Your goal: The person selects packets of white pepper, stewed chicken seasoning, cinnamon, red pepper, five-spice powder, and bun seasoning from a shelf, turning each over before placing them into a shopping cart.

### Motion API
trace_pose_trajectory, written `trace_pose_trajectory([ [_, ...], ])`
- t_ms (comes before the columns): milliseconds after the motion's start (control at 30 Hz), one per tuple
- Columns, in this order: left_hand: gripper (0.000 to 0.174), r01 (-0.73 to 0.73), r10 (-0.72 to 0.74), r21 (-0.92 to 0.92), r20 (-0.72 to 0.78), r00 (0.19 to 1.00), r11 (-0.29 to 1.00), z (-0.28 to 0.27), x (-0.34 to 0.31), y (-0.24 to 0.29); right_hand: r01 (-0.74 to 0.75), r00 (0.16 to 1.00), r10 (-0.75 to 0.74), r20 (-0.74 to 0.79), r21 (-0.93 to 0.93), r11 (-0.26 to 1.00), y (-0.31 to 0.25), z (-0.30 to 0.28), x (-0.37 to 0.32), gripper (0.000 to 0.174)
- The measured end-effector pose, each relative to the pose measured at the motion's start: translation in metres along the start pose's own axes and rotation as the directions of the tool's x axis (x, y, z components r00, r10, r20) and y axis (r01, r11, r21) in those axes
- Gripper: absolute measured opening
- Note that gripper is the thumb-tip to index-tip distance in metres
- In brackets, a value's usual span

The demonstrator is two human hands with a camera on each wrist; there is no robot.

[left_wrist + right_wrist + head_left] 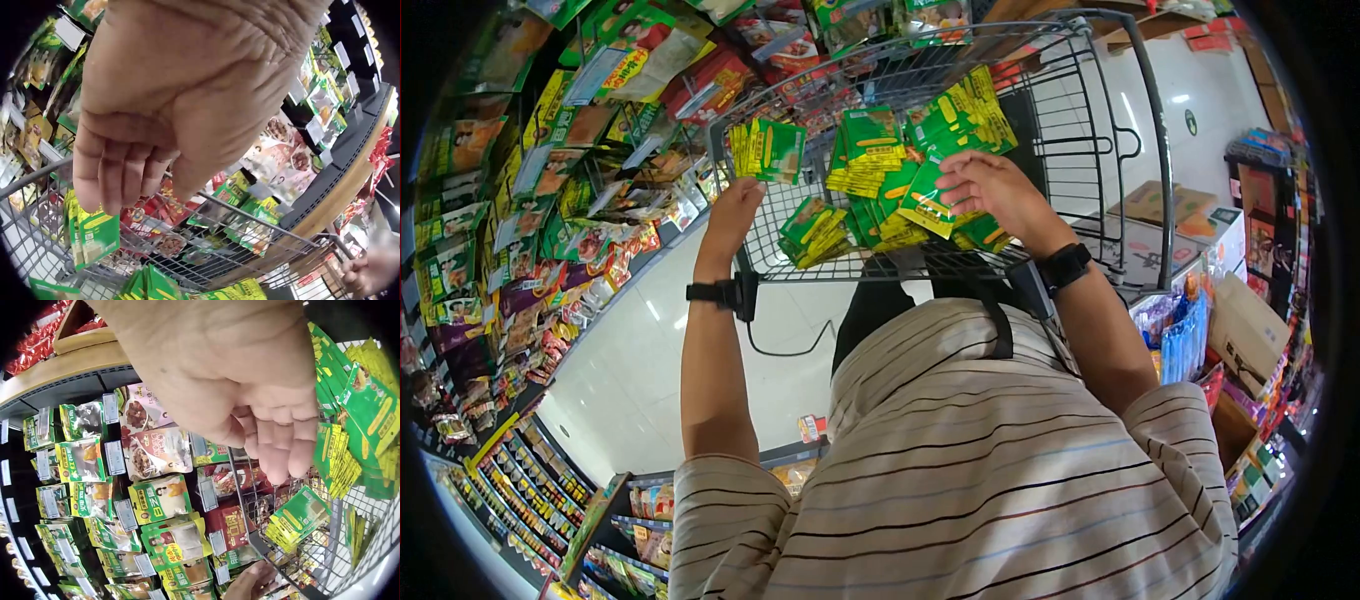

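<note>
In the head view my left hand (732, 218) hovers at the cart's left rim, just below a fanned stack of green-and-yellow packets (780, 152). The left wrist view shows its fingers relaxed, fingertips overlapping that stack (99, 237); the right wrist view shows a gap between the left hand (251, 581) and the stack (299, 515). My right hand (998, 200) hangs over a larger pile of the same packets (875, 140), fingers loosely bent and nothing in the palm. One flat packet (927, 200) lies close beside its fingertips.
The wire shopping cart (800, 275) stands in front of my body. Hanging bagged foods (565, 130) fill the shelves to the left and ahead. Cardboard boxes (1165, 215) and other goods stand to the right. Pale tiled floor (615, 370) shows on the left.
</note>
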State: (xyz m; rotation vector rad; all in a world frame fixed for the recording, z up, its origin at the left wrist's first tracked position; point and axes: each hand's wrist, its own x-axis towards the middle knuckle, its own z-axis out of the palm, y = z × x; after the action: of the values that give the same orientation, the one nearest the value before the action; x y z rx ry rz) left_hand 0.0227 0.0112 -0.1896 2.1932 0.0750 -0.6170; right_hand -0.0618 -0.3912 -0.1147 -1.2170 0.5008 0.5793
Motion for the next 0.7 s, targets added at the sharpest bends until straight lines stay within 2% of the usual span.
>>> trace_pose_trajectory([
  [100, 0.036, -0.004, 0.003, 0.086, 0.017, 1.0, 0.996, 0.009, 0.018, -0.012, -0.017, 1.0, 0.017, -0.01, -0.004, 1.0, -0.002, -0.007, -0.003, 0.024],
  [133, 0.038, 0.083, -0.088, 0.105, 0.045, 0.995, 0.991, 0.013, 0.022, -0.014, -0.014, 1.0, 0.013, -0.017, -0.015, 1.0, 0.0, -0.009, -0.002, 0.025],
  [233, 0.042, -0.19, 0.124, 0.222, 0.279, 0.952, 0.956, 0.041, 0.05, -0.066, -0.019, 0.999, 0.019, -0.028, 0.001, 1.0, 0.005, -0.013, -0.001, 0.025],
  [333, 0.047, -0.099, -0.048, 0.346, 0.392, 0.919, 0.933, 0.087, 0.054, -0.078, -0.022, 0.999, 0.023, -0.033, 0.016, 1.0, 0.005, -0.008, -0.005, 0.026],
  [433, 0.052, -0.128, -0.035, 0.405, 0.37, 0.928, 0.905, 0.133, 0.051, -0.091, -0.036, 0.998, 0.037, -0.041, 0.026, 0.999, 0.01, -0.009, -0.004, 0.025],
  [533, 0.057, -0.074, -0.222, 0.599, 0.405, 0.887, 0.797, 0.156, 0.052, -0.085, -0.026, 0.999, 0.027, -0.045, 0.013, 1.0, 0.009, -0.011, -0.006, 0.025],
  [633, 0.059, 0.013, -0.464, 0.754, 0.391, 0.795, 0.657, 0.168, 0.059, -0.071, -0.019, 0.998, 0.02, -0.058, 0.009, 1.0, 0.009, -0.014, -0.01, 0.025],
  [667, 0.066, -0.06, -0.419, 0.756, 0.424, 0.803, 0.651, 0.17, 0.061, -0.076, -0.029, 0.997, 0.029, -0.071, 0.004, 1.0, 0.01, -0.015, -0.011, 0.025],
  [700, 0.066, -0.059, -0.419, 0.761, 0.419, 0.806, 0.646, 0.172, 0.064, -0.079, -0.036, 0.996, 0.036, -0.083, -0.001, 0.999, 0.01, -0.016, -0.011, 0.025],
])
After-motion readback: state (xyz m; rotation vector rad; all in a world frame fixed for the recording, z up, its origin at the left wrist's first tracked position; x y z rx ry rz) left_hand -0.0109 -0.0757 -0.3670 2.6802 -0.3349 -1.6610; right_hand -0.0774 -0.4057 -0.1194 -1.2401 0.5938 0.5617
